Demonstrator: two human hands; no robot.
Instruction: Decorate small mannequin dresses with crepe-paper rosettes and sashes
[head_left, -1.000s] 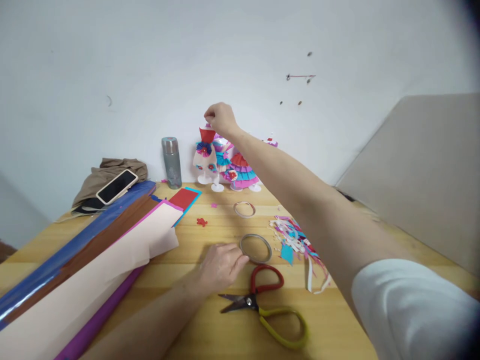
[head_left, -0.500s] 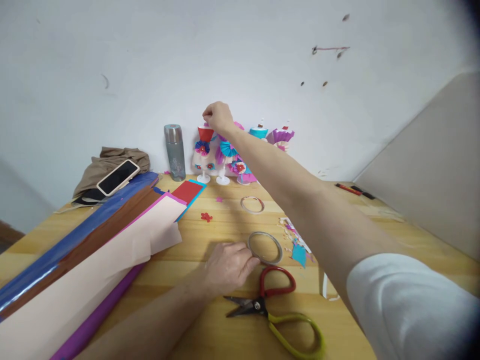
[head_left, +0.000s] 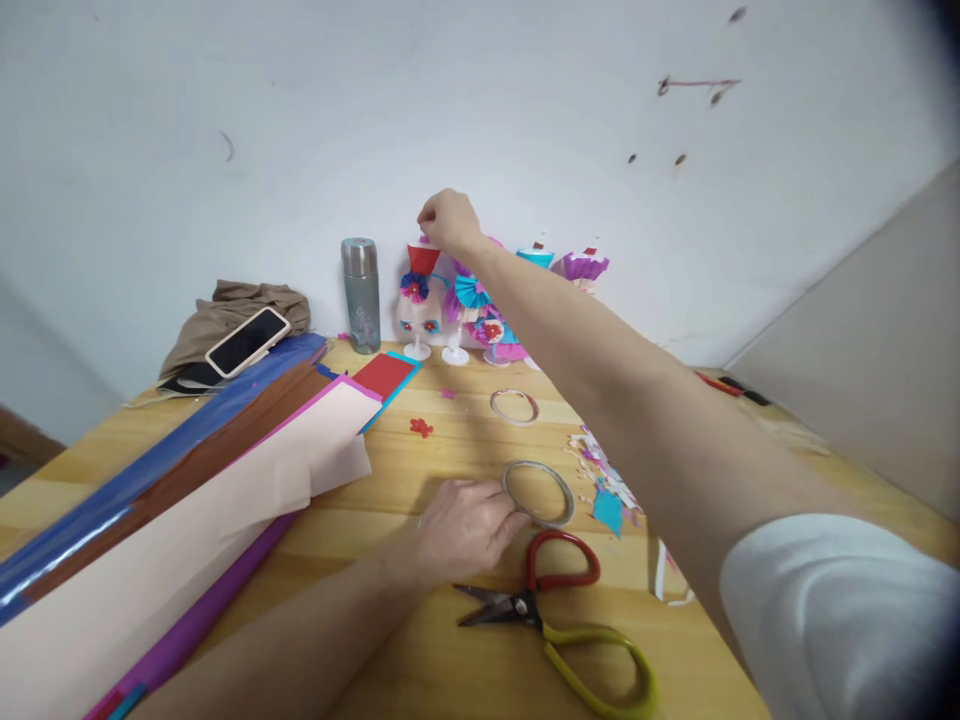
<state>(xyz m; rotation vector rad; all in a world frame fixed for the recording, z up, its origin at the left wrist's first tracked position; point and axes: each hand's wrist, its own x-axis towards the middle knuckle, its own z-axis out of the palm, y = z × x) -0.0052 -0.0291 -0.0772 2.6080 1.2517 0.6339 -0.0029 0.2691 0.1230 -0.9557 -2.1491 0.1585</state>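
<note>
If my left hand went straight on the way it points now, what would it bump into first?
Most likely the grey ring, right by your left hand; whether the two already touch is hard to tell.

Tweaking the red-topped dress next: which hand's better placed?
Probably the right hand: it's at the top of the red-topped dress; the left hand is down by the grey ring and scissors.

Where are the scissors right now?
In the head view, the scissors lie on the table, low and just right of centre, nearer the camera than the left hand and the grey ring.
</note>
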